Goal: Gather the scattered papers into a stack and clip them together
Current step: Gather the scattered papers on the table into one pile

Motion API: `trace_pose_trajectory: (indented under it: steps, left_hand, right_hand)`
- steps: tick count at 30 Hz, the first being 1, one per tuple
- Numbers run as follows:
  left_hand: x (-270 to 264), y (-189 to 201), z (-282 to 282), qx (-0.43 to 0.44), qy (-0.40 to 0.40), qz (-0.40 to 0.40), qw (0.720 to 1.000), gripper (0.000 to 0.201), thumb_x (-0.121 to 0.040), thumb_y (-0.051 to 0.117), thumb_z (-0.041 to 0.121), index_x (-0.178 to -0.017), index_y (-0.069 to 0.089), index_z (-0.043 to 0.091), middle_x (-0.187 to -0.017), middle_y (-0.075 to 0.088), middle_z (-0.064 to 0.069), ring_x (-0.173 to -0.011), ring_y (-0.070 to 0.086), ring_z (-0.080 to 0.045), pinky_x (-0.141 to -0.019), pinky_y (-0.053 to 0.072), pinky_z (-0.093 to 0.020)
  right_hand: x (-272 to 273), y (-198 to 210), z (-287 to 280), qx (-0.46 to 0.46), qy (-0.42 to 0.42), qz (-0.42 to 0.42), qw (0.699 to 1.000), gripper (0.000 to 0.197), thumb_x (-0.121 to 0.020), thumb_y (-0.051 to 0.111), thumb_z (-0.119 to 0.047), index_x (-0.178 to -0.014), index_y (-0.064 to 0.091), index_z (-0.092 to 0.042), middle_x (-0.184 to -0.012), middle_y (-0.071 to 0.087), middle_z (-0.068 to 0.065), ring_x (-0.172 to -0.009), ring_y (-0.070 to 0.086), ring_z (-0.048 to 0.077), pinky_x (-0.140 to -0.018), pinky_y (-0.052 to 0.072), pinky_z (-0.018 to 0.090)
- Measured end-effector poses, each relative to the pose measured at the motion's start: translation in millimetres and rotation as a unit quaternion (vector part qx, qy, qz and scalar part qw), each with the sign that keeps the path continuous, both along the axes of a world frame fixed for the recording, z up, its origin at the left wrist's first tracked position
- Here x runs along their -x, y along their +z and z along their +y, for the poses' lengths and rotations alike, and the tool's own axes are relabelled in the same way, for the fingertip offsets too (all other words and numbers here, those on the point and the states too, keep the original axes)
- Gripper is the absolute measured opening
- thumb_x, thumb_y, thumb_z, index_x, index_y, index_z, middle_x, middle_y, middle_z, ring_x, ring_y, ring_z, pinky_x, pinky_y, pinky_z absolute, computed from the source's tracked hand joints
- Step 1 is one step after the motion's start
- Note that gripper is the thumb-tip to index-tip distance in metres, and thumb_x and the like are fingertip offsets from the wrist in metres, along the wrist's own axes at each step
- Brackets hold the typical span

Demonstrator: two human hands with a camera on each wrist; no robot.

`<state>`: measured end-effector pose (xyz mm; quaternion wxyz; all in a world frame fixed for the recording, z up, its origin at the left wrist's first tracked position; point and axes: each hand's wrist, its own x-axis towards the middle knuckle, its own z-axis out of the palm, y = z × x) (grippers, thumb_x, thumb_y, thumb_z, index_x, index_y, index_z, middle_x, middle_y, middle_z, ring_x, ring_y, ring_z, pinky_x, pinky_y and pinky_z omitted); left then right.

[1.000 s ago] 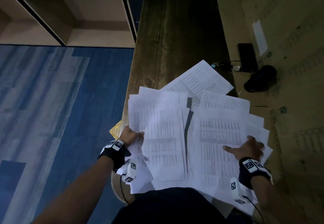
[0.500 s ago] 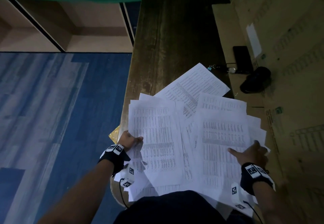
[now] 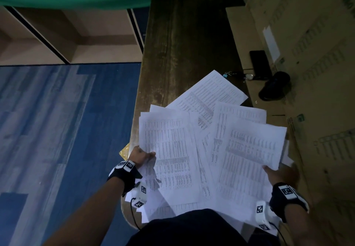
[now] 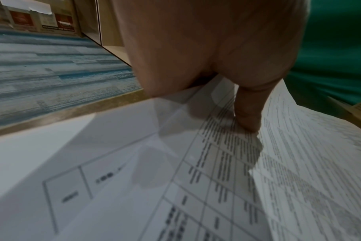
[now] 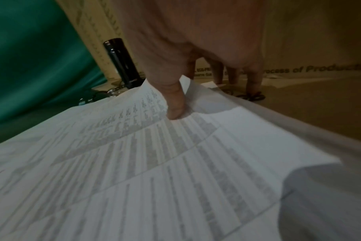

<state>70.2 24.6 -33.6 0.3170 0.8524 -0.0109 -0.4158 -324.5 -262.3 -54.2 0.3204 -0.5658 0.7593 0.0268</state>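
Several white printed papers (image 3: 209, 92) lie fanned over the near end of a dark wooden table (image 3: 182, 43). My left hand (image 3: 141, 156) grips the left edge of the left pile (image 3: 171, 149), and in the left wrist view its thumb (image 4: 246, 117) presses on a sheet (image 4: 134, 163) while another curls up beside it. My right hand (image 3: 281, 174) holds the right edge of the right pile (image 3: 249, 159); its thumb (image 5: 175, 106) lies on top and the fingers (image 5: 254, 81) reach down past the edge. A small light-blue binder clip (image 3: 225, 75) sits beyond the papers.
Cardboard boxes (image 3: 317, 72) run along the table's right side, with a black phone (image 3: 260, 63), keys (image 3: 247, 76) and a black rounded object (image 3: 274, 85) on them. Blue carpet (image 3: 57, 130) lies to the left below the table edge. A gold scrap (image 3: 124, 151) pokes out by my left hand.
The dark gap between the two piles has closed and they now overlap. My right hand slid from lying on top of the right pile to gripping its right edge.
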Motion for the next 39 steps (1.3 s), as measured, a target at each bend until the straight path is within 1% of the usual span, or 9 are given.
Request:
trace_pose_trajectory:
  steps: [6, 9, 15, 18, 22, 27, 33, 37, 39]
  left_hand:
    - [5, 7, -3, -0.001, -0.003, -0.002, 1.000, 0.035, -0.077, 0.080, 0.023, -0.095, 0.066, -0.003, -0.087, 0.075, -0.016, -0.079, 0.073, -0.034, -0.073, 0.063, -0.044]
    - [7, 13, -10, -0.002, 0.008, 0.005, 1.000, 0.029, -0.076, 0.080, 0.017, -0.083, 0.062, -0.004, -0.069, 0.069, -0.009, -0.062, 0.068, -0.025, -0.055, 0.056, -0.028]
    - [0, 12, -31, 0.012, 0.018, -0.012, 1.000, 0.040, -0.062, 0.084, 0.030, -0.080, 0.073, -0.003, -0.075, 0.077, -0.018, -0.068, 0.076, -0.034, -0.066, 0.063, -0.054]
    - [1, 14, -38, -0.012, -0.011, -0.018, 1.000, 0.035, -0.071, 0.082, 0.025, -0.081, 0.069, -0.005, -0.072, 0.074, -0.013, -0.061, 0.071, -0.026, -0.053, 0.056, -0.029]
    - [1, 12, -35, -0.024, -0.016, -0.013, 0.999, 0.034, -0.078, 0.077, 0.025, -0.086, 0.067, -0.007, -0.070, 0.072, -0.011, -0.057, 0.068, -0.022, -0.047, 0.048, -0.022]
    - [3, 17, -31, 0.019, 0.011, 0.029, 0.999, 0.019, -0.084, 0.075, 0.019, -0.077, 0.067, 0.002, -0.063, 0.071, -0.009, -0.056, 0.069, -0.027, -0.058, 0.061, -0.040]
    - [7, 22, -29, 0.033, 0.030, 0.041, 0.998, 0.022, -0.087, 0.073, 0.015, -0.072, 0.063, 0.004, -0.059, 0.067, -0.008, -0.046, 0.063, -0.019, -0.045, 0.048, -0.021]
    - [9, 23, -28, 0.064, 0.049, 0.066, 0.995, 0.024, -0.088, 0.071, 0.005, -0.067, 0.059, 0.001, -0.049, 0.061, -0.008, -0.049, 0.059, -0.023, -0.052, 0.051, -0.030]
    - [12, 23, -28, 0.073, 0.056, 0.070, 0.993, 0.029, -0.088, 0.070, 0.004, -0.061, 0.059, 0.002, -0.049, 0.059, -0.010, -0.053, 0.058, -0.024, -0.056, 0.050, -0.034]
  right_hand:
    - [-42, 28, -9, 0.030, 0.182, -0.010, 0.983, 0.042, -0.083, 0.072, -0.032, -0.107, 0.070, 0.002, -0.161, 0.015, 0.012, -0.148, 0.006, 0.029, -0.117, 0.021, 0.043]
    - [-64, 28, -31, 0.035, 0.171, -0.033, 0.984, 0.047, -0.085, 0.069, -0.033, -0.113, 0.067, 0.005, -0.161, 0.017, 0.010, -0.148, 0.009, 0.027, -0.113, 0.025, 0.041]
    - [-110, 39, -80, 0.025, 0.134, -0.106, 0.985, 0.062, -0.079, 0.066, -0.051, -0.109, 0.068, 0.003, -0.142, 0.048, 0.023, -0.127, 0.046, 0.040, -0.099, 0.044, 0.045]
    - [-129, 46, -91, 0.018, 0.121, -0.146, 0.982, 0.038, -0.088, 0.068, -0.025, -0.104, 0.067, 0.009, -0.112, 0.063, 0.016, -0.105, 0.059, 0.042, -0.086, 0.046, 0.039]
    - [-138, 46, -97, 0.035, 0.106, -0.181, 0.977, 0.033, -0.083, 0.073, -0.020, -0.103, 0.070, 0.006, -0.088, 0.067, 0.015, -0.079, 0.060, 0.028, -0.072, 0.044, 0.034]
    - [-149, 67, -77, -0.013, 0.131, -0.207, 0.969, 0.023, -0.080, 0.076, -0.014, -0.098, 0.068, -0.001, -0.102, 0.068, 0.017, -0.077, 0.059, 0.024, -0.069, 0.045, 0.030]
    - [-146, 92, -58, 0.026, 0.291, -0.168, 0.941, 0.081, -0.074, 0.080, -0.010, -0.139, 0.032, -0.011, -0.135, 0.053, 0.015, -0.119, 0.053, 0.031, -0.095, 0.043, 0.039]
    - [-155, 166, -55, 0.084, 0.221, -0.416, 0.878, 0.090, -0.068, 0.084, -0.010, -0.138, 0.033, -0.033, -0.137, 0.053, 0.001, -0.124, 0.054, 0.022, -0.097, 0.048, 0.048]
    - [-160, 210, -46, 0.033, 0.207, -0.558, 0.803, 0.086, -0.069, 0.080, -0.011, -0.142, 0.035, -0.020, -0.137, 0.055, 0.006, -0.122, 0.059, 0.021, -0.090, 0.054, 0.040]
